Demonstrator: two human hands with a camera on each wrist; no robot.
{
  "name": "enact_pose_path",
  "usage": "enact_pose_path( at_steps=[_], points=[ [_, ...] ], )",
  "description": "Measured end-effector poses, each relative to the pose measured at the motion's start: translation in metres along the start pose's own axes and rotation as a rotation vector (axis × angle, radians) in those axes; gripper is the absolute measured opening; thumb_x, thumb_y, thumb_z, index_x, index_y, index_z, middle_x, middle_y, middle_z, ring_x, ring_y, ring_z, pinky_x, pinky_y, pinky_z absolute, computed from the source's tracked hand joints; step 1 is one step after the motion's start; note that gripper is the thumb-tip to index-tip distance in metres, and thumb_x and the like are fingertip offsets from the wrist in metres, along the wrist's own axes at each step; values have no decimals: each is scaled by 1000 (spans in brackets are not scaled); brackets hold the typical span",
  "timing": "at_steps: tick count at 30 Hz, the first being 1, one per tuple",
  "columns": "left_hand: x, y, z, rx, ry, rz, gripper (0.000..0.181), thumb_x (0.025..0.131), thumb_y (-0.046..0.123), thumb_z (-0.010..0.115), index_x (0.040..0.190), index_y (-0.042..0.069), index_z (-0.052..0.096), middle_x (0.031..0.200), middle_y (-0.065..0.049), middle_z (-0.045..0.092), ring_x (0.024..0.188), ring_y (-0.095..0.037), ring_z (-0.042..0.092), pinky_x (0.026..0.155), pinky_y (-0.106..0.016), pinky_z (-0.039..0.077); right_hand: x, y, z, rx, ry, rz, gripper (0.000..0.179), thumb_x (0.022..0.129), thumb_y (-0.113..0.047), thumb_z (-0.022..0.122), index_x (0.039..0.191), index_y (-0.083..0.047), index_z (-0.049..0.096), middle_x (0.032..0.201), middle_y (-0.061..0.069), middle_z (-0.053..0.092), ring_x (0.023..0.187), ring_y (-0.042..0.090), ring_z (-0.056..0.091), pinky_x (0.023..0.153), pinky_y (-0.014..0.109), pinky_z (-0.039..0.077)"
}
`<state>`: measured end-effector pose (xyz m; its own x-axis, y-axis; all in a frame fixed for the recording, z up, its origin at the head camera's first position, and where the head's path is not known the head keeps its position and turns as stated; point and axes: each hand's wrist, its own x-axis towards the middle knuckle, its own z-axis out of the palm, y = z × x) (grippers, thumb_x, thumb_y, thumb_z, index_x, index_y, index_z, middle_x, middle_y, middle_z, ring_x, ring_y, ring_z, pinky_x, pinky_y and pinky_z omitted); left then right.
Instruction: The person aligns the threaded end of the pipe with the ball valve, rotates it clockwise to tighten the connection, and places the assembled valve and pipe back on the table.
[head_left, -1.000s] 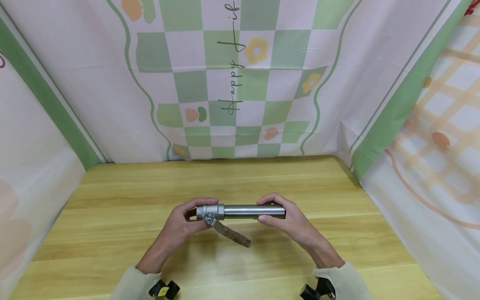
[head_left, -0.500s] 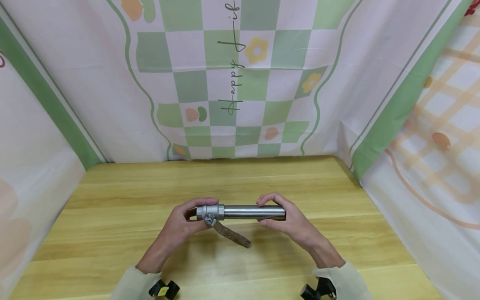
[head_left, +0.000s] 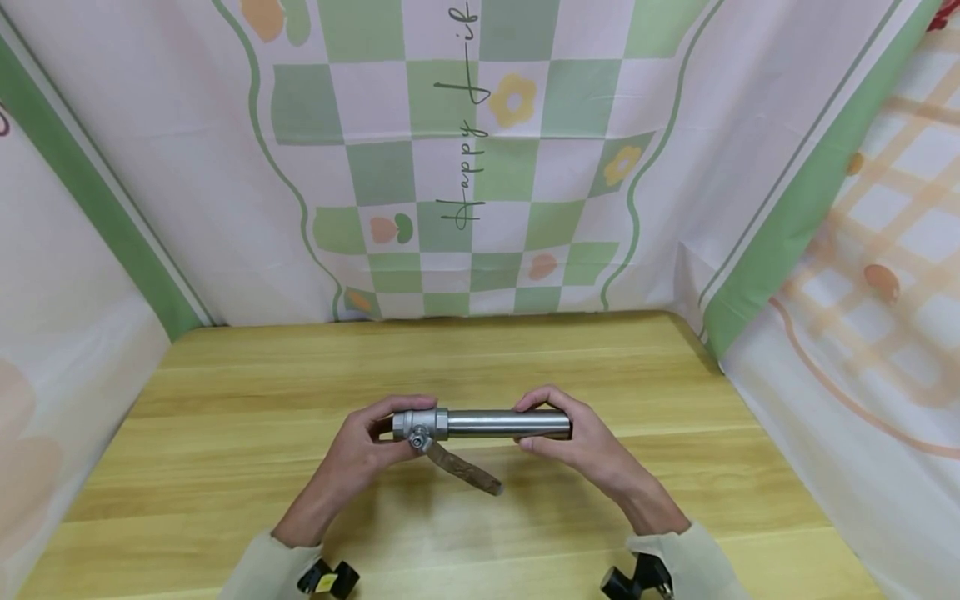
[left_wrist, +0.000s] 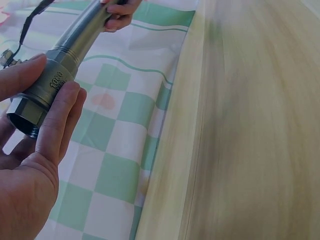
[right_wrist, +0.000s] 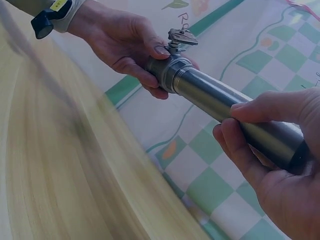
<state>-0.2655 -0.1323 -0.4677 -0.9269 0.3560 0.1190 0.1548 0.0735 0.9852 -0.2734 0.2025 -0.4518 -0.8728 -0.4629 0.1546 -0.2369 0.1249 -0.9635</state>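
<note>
A silver ball valve (head_left: 418, 423) with a brownish, worn lever handle (head_left: 465, 471) is joined to a smooth steel pipe (head_left: 487, 423), thread showing at the joint in the right wrist view. My left hand (head_left: 360, 446) grips the valve body between thumb and fingers. Its open hexagonal end (left_wrist: 27, 117) faces the palm in the left wrist view. At the pipe's far end, my right hand (head_left: 581, 437) holds the tube with thumb on the near side and fingers on the far side. Both pieces lie level in the head view, over the table, lever angled toward me.
Beneath the hands spreads a wood-grain table (head_left: 300, 367). A green-and-white checked cloth (head_left: 442, 167) hangs behind its back edge, and more cloth (head_left: 862, 333) covers the right side. Black camera mounts (head_left: 330, 577) sit at both cuffs.
My right thumb and fingers have shifted slightly on the pipe since a second ago. The valve, its lever and my left hand hold the same position.
</note>
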Motion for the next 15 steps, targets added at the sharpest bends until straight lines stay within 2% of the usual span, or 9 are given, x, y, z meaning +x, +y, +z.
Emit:
enact_pose_path(
  at_steps=[15],
  points=[
    [1,0,0,5,8,-21,54,92,5,81,143,14,70,148,-21,62,112,-30,67,87,-34,66,0,0,1,-23,17,40,36,98,-5,77,132,-4,63,130,18,62,100,19,68,82,26,62]
  ],
)
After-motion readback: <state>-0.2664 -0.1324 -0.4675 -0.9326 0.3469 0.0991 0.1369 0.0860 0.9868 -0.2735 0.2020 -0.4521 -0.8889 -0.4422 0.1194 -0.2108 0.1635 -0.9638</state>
